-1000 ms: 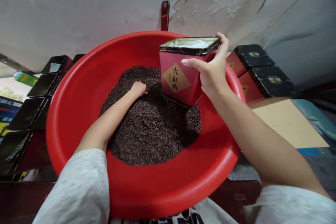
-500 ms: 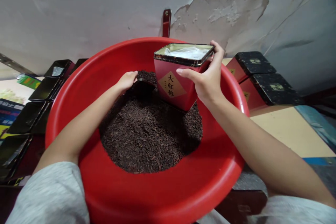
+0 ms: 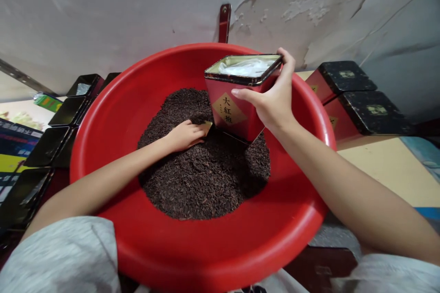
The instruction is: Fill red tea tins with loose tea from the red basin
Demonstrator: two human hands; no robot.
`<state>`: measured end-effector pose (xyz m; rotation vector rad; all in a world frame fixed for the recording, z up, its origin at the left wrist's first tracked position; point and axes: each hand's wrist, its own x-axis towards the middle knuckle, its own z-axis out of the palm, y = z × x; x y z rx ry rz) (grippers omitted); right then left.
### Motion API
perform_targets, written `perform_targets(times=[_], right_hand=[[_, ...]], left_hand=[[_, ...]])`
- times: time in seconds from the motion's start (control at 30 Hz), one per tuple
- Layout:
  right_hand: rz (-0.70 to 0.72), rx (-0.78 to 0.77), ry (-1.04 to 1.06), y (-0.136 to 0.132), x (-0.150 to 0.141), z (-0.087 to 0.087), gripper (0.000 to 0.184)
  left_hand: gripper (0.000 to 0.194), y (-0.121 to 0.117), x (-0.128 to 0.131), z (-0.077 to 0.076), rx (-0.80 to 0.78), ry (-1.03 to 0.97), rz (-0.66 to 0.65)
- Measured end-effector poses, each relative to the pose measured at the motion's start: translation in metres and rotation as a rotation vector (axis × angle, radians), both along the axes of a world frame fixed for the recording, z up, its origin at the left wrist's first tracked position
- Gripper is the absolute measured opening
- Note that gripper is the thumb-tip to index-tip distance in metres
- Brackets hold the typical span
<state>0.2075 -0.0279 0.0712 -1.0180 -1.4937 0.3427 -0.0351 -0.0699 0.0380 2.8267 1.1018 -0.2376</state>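
My right hand [image 3: 271,96] grips an open red tea tin [image 3: 237,114] with a black rim and a gold diamond label, thumb on the front, fingers over the far edge. A white plastic bag [image 3: 245,67] lines its mouth. The tin is slightly tilted above the loose dark tea leaves [image 3: 202,183] in a big red basin [image 3: 202,252]. My left hand [image 3: 187,135] is closed, low over the leaves just left of the tin. It holds what looks like a tin lid [image 3: 207,127], of which only a small gold-coloured part shows; the rest is hidden.
Two closed red tins with black lids [image 3: 374,109] stand right of the basin on a pale board [image 3: 381,169]. Several open dark tins [image 3: 48,146] line the left side, beside a green box [image 3: 47,102]. A peeling wall [image 3: 137,4] rises behind the basin.
My left hand has moved right and down across the leaves, toward the tin, and the dark piece in it has turned. The right hand keeps the tin nearly still; the view has shifted slightly.
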Motion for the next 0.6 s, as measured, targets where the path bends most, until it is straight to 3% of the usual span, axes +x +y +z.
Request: perform_targets(times=[0.07, 0.17, 0.27, 0.33, 0.4, 0.47, 0.6], right_hand=[[-0.007, -0.009, 0.003, -0.001, 0.000, 0.002, 0.095], [-0.013, 0.003, 0.041, -0.004, -0.001, 0.004, 0.096], [-0.050, 0.063, 0.102, -0.010, -0.009, 0.005, 0.101], [-0.080, 0.086, 0.121, -0.019, -0.019, 0.006, 0.104], [-0.061, 0.081, 0.116, -0.030, -0.030, 0.006, 0.104], [0.023, 0.063, 0.105, -0.042, -0.042, 0.005, 0.099], [0.170, 0.025, 0.086, -0.067, -0.062, 0.002, 0.091]], left_hand=[[0.021, 0.001, 0.004, 0.011, -0.003, -0.129, 0.128], [0.017, 0.006, 0.004, 0.034, 0.033, -0.480, 0.477], [0.013, 0.010, 0.002, 0.051, 0.131, -0.952, 0.847], [0.013, 0.009, 0.000, 0.057, 0.126, -1.326, 1.013], [0.009, 0.006, -0.002, 0.065, 0.052, -1.639, 1.108], [0.005, 0.002, -0.006, 0.080, 0.039, -1.822, 1.168], [0.008, -0.008, -0.024, 0.122, 0.287, -2.056, 1.155]])
